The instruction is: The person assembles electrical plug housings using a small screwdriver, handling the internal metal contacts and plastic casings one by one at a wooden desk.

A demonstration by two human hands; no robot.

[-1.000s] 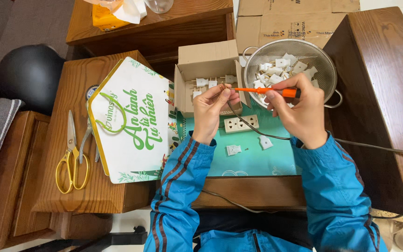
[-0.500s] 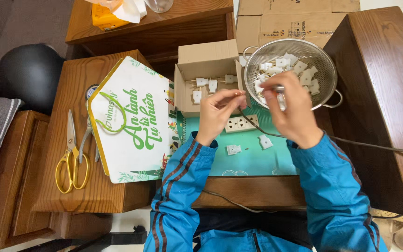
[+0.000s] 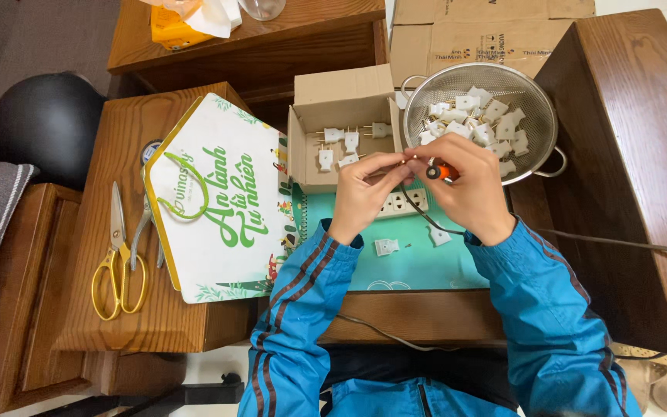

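Left hand: my left hand (image 3: 366,194) is raised over the teal mat (image 3: 418,266), its fingers (image 3: 386,164) pinched on a small part with a brass tip that I can barely make out; I hold it high and close so the tool can meet it.
Right hand: my right hand (image 3: 468,189) is clenched round the orange-handled screwdriver (image 3: 438,171), which points leftward at the pinched part, so both hands meet in one spot just in front of the box.
Cord: a dark cord (image 3: 426,220) hangs from between my hands and trails off to the right across the wooden bench (image 3: 619,139).
Box: the open cardboard box (image 3: 341,127) sits just beyond my left hand with a few white plugs (image 3: 351,140) laid in it, within easy reach.
Strainer: the metal strainer (image 3: 538,108) beside the box holds a heap of the same white plugs, just past my right knuckles.
Under the hands: a white socket strip (image 3: 401,204) lies on the mat, with two loose white plug shells (image 3: 386,247) nearer to me.
Off to the left: yellow-handled scissors (image 3: 120,262) and a white-and-green house-shaped card (image 3: 214,201) lie well apart from the work.
Change: half a second ago my right hand was reaching over the strainer rim and the screwdriver hardly showed; now it is back at my left fingers, as it was a second ago, though the shaft showed longer then.
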